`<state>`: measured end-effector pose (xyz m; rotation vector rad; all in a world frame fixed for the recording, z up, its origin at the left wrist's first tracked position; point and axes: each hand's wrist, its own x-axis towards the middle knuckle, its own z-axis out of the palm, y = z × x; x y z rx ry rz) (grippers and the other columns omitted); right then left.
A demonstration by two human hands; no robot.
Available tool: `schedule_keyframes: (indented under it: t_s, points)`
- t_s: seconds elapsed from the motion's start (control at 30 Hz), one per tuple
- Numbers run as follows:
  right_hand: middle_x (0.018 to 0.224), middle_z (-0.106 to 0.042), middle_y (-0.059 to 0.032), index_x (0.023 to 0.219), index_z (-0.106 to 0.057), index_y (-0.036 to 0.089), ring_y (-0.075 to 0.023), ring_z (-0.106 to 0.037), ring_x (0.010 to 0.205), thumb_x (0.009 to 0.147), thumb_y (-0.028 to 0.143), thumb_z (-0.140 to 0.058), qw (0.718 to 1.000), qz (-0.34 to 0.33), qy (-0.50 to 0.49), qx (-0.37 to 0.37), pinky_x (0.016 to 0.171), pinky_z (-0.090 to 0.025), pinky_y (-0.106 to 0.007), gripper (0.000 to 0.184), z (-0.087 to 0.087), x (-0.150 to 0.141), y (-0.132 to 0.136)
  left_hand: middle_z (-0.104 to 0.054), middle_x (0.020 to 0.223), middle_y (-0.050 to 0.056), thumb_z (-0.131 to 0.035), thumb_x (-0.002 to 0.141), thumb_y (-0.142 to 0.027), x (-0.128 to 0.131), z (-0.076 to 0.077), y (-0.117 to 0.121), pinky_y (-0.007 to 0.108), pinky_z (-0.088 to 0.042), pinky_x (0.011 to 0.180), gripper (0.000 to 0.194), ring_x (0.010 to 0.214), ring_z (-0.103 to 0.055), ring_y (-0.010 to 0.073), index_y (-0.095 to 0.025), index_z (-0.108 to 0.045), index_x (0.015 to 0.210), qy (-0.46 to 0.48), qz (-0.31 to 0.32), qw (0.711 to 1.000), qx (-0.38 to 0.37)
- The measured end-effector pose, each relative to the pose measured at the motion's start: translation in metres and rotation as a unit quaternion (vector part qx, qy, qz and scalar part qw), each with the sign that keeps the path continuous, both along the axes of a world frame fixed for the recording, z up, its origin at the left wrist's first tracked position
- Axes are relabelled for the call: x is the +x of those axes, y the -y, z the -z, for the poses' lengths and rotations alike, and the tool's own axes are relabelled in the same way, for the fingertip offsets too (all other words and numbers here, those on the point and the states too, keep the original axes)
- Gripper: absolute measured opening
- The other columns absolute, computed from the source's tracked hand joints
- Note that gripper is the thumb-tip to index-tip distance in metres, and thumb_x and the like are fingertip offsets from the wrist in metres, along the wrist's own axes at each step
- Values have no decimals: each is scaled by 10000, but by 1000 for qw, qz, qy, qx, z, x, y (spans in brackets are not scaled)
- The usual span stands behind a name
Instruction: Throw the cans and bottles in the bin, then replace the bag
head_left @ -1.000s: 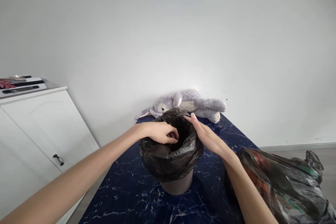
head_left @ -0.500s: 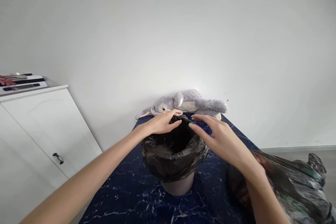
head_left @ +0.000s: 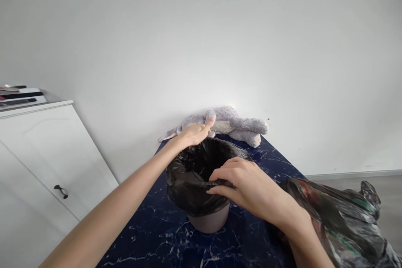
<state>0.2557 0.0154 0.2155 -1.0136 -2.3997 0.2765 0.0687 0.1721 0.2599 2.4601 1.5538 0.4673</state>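
A small bin stands on a dark blue marbled table, lined with a black plastic bag folded over its rim. My left hand rests on the far rim, index finger stretched out, the other fingers curled over the bag's edge. My right hand is at the near rim, its fingers pinching the bag's edge. The bag's mouth is open and dark inside.
A grey plush toy lies at the table's far end against the white wall. A full dark rubbish bag sits at the right. A white cabinet stands at the left with flat items on top.
My right hand has come from the far rim to the near rim and pinched the bag's edge. My left hand stayed at the far rim. The bag's mouth is stretched wider.
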Motion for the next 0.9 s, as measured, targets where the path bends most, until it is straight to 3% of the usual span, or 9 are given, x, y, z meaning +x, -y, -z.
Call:
schedule_keyframes:
  t_s: [0.1, 0.2, 0.3, 0.47, 0.57, 0.63, 0.77, 0.9]
  points:
    - [984, -791, -48, 1076, -811, 307, -272, -720, 993, 1062, 427, -605, 999, 42, -8, 19, 855, -522, -397, 239, 3, 8, -7, -790, 1203, 112, -13, 1017, -800, -24, -10, 11, 469, -518, 1066, 987, 1208, -696, 343, -205, -771, 1233, 80, -27, 995, 44]
    - [988, -798, -58, 1102, -825, 327, -303, -729, 997, 1045, 414, -596, 994, 103, 1, 33, 830, -538, -421, 251, 9, 17, -16, -713, 1391, 112, -177, 1049, -773, -55, -1, 21, 461, -419, 1189, 822, 1364, -598, 331, -206, -753, 1200, 244, -77, 959, 120]
    - [1029, -814, -44, 1109, -836, 341, -310, -739, 999, 1007, 384, -622, 985, 168, -3, 47, 840, -552, -441, 241, 16, 31, -25, -710, 1392, 135, -220, 1045, -758, -89, 34, 32, 445, -402, 1212, 765, 1366, -602, 312, -193, -727, 1142, 342, -142, 921, 124]
    - [1088, -829, -39, 1092, -852, 343, -342, -748, 1044, 939, 439, -673, 956, 278, -57, 71, 906, -564, -491, 253, 31, 65, -43, -803, 1068, 182, -301, 940, -826, -144, 126, 67, 435, -607, 917, 773, 1021, -772, 327, -163, -692, 1011, 422, -221, 879, 30]
    - [1069, -827, -82, 1069, -857, 306, -385, -738, 1050, 936, 474, -633, 936, 333, -77, 87, 936, -546, -563, 310, 41, 80, -54, -783, 858, 166, -433, 837, -889, -159, 178, 94, 415, -605, 747, 768, 808, -759, 315, -164, -683, 880, 438, -256, 862, -2]
    - [1056, -821, -114, 1093, -849, 268, -400, -734, 1038, 945, 491, -587, 924, 359, -88, 96, 931, -538, -594, 374, 48, 88, -60, -758, 803, 138, -516, 827, -865, -161, 203, 108, 390, -581, 719, 730, 745, -722, 281, -158, -698, 845, 442, -256, 860, -14]
    - [1186, -781, -161, 1211, -797, 211, -445, -667, 1218, 942, 492, -549, 914, 376, -97, 115, 1008, -505, -636, 461, 53, 94, -62, -685, 749, 61, -582, 855, -800, -163, 225, 121, 345, -536, 718, 627, 704, -641, 225, -184, -695, 828, 452, -246, 857, -8]
    - [1362, -711, -150, 1359, -699, 233, -469, -592, 1335, 936, 529, -621, 905, 381, -129, 141, 1078, -463, -692, 522, 34, 78, -40, -630, 734, 27, -547, 903, -761, -169, 229, 120, 324, -496, 695, 573, 674, -587, 200, -203, -657, 844, 457, -254, 853, 2]
